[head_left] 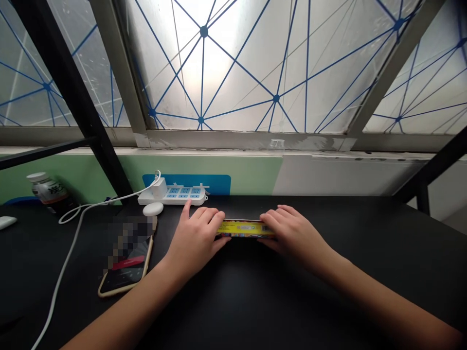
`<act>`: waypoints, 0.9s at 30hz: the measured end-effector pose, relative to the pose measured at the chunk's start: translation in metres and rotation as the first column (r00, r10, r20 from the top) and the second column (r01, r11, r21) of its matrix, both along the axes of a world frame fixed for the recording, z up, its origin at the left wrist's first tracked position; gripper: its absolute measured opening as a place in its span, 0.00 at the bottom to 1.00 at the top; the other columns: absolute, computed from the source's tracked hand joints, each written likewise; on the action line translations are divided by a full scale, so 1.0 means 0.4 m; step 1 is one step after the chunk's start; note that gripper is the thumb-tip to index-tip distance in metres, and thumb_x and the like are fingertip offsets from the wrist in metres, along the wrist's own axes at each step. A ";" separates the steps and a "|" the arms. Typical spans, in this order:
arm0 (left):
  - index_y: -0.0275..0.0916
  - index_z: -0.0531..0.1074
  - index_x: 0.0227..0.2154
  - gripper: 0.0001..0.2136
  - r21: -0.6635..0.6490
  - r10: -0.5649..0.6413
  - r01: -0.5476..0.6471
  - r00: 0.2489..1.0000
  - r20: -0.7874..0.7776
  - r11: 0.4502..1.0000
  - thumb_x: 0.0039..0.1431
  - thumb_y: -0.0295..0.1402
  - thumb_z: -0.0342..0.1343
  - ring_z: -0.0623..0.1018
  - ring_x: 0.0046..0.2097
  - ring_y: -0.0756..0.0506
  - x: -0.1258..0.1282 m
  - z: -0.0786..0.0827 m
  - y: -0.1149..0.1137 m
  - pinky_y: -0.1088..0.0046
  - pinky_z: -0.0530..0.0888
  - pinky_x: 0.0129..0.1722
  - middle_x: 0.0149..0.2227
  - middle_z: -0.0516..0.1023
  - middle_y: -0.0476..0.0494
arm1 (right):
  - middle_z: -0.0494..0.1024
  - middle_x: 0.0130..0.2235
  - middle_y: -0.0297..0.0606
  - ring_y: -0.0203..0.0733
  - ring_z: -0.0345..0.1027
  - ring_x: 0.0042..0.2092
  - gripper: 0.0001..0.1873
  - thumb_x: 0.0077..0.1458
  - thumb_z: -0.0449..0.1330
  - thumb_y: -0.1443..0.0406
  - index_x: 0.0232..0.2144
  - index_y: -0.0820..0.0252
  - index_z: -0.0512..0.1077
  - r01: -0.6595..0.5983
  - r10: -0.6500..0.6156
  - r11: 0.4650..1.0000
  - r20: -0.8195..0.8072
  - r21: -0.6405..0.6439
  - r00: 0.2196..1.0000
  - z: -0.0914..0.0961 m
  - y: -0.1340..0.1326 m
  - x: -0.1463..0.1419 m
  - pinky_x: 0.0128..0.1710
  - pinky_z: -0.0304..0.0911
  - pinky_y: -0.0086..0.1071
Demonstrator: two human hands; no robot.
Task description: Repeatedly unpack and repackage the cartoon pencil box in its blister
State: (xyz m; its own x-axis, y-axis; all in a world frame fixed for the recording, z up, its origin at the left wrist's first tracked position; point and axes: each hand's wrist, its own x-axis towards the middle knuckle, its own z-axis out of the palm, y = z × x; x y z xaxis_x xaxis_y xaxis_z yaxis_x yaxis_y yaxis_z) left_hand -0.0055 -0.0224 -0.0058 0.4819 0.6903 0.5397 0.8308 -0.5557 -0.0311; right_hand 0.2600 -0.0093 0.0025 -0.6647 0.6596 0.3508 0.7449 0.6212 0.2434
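A thin, flat box (pixel 244 228) with a yellow printed side lies across the middle of the black table, its narrow edge facing me. My left hand (pixel 200 231) grips its left end, thumb at the near lower edge and fingers over the top, with one finger raised. At the right end my right hand (pixel 286 228) holds it the same way. Both ends of the box are hidden under my fingers, and I cannot tell what is inside. Left of my left forearm lies a smartphone (pixel 124 277) in a pale-edged case.
A white power strip (pixel 186 195) with a charger (pixel 159 188) stands against the wall. Its white cable (pixel 69 265) runs down the left. Nearby are a round white object (pixel 153 209) and a dark bottle (pixel 49 192) with a white lid. Black metal posts (pixel 69 87) flank the table.
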 end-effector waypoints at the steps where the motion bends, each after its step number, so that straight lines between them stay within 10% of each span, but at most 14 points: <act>1: 0.40 0.71 0.47 0.15 -0.033 -0.007 0.006 1.000 -0.023 0.999 0.59 0.36 0.63 0.77 0.50 0.36 -0.001 0.002 0.000 0.42 0.55 0.63 0.48 0.79 0.39 | 0.79 0.37 0.43 0.51 0.72 0.38 0.07 0.60 0.60 0.63 0.41 0.57 0.71 0.000 0.000 1.000 0.013 -0.007 1.000 -0.003 -0.006 -0.006 0.48 0.63 0.47; 9: 0.39 0.74 0.35 0.17 -0.126 0.000 -0.027 0.977 -0.214 0.992 0.53 0.47 0.67 0.79 0.42 0.35 0.011 -0.003 -0.013 0.52 0.71 0.48 0.38 0.80 0.38 | 0.72 0.59 0.50 0.59 0.67 0.58 0.25 0.58 0.60 0.65 0.58 0.60 0.67 -0.123 0.122 0.986 -0.017 -0.111 0.992 -0.067 -0.037 -0.054 0.55 0.64 0.51; 18: 0.39 0.56 0.66 0.39 -0.295 0.062 -0.067 0.998 -0.024 0.953 0.62 0.62 0.42 0.59 0.67 0.29 0.006 -0.049 0.011 0.41 0.59 0.60 0.67 0.61 0.30 | 0.54 0.70 0.48 0.60 0.45 0.70 0.42 0.60 0.60 0.49 0.69 0.56 0.51 -0.135 0.130 0.957 -0.037 -0.257 0.991 -0.105 -0.014 -0.049 0.65 0.50 0.58; 27: 0.38 0.53 0.68 0.39 -0.466 0.144 -0.177 0.984 -0.107 0.867 0.64 0.61 0.36 0.50 0.71 0.31 0.005 -0.052 0.017 0.40 0.52 0.65 0.71 0.51 0.34 | 0.47 0.71 0.38 0.57 0.41 0.71 0.43 0.60 0.54 0.42 0.70 0.45 0.46 -0.103 0.092 0.850 -0.047 -0.516 0.995 -0.058 0.003 0.025 0.67 0.45 0.56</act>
State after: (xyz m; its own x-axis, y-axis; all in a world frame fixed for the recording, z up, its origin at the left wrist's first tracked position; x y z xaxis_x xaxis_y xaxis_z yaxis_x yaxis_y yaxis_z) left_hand -0.0037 -0.0155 -0.0264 0.3657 0.9253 0.1006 0.9151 -0.3772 0.1425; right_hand 0.2701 -0.0080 -0.0205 -0.7317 0.6816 -0.0095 0.6752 0.7228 -0.1471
